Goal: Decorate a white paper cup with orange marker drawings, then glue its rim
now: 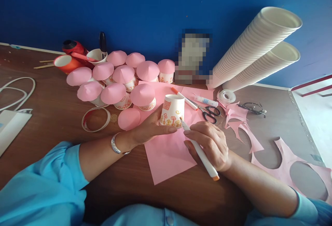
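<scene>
My left hand (151, 126) is closed round a white paper cup (172, 110), held upside down with its narrow end up. Red and yellow flowers and a red hatched square are drawn on its side. My right hand (210, 143) grips a white marker pen (202, 155) with an orange end, its tip at the cup's lower right side. Beneath both hands lies a pink paper sheet (168, 162). Behind the cup, a second marker with red ends (186, 99) rests beside black-handled scissors (209, 112) and a glue stick (206, 100).
Several drawn cups with pink cone roofs (142, 95) stand at the back left, near a tape roll (85, 122). Two tall cup stacks (249, 49) lean by the blue wall (145, 8). Pink paper scraps (271, 160) and a coiled cable (252, 108) lie right.
</scene>
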Tool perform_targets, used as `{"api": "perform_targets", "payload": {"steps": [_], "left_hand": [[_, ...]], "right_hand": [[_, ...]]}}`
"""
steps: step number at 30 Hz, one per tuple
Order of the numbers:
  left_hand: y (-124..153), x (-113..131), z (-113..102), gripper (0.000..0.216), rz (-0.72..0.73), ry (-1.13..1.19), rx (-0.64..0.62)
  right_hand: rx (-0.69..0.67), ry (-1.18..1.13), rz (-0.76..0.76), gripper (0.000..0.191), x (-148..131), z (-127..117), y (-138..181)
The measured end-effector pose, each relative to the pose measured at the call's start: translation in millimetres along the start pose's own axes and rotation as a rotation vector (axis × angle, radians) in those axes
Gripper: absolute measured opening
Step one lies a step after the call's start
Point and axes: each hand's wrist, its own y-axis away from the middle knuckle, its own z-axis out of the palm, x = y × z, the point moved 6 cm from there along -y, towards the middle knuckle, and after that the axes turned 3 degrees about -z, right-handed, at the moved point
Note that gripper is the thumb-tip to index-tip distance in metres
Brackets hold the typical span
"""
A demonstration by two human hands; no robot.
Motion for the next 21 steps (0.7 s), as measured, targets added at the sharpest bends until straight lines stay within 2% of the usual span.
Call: {"api": "perform_targets", "payload": {"steps": [5,12,16,21], "left_hand": [[0.4,1.5,-0.2,0.055,-0.028,-0.028,-0.005],[0.4,-5.2,-6.9,0.061,-0.022,0.008,0.032],[0.3,-8.8,-9.1,0.062,-0.007,-0.002,0.005],[1.2,-12.4,-14.1,0.061,0.003,-0.063,0.015]], "right_hand": [[0.02,-0.089,0.011,0.039,9.0,-1.0,7.6],[0.09,-0.134,0.302,0.05,39.6,6.6,21.6],[0.093,-0.148,0.389,0.055,49.1,11.6,21.0],[0.062,-0.273,0.498,0.059,60.1,19.0,25.6]]}}
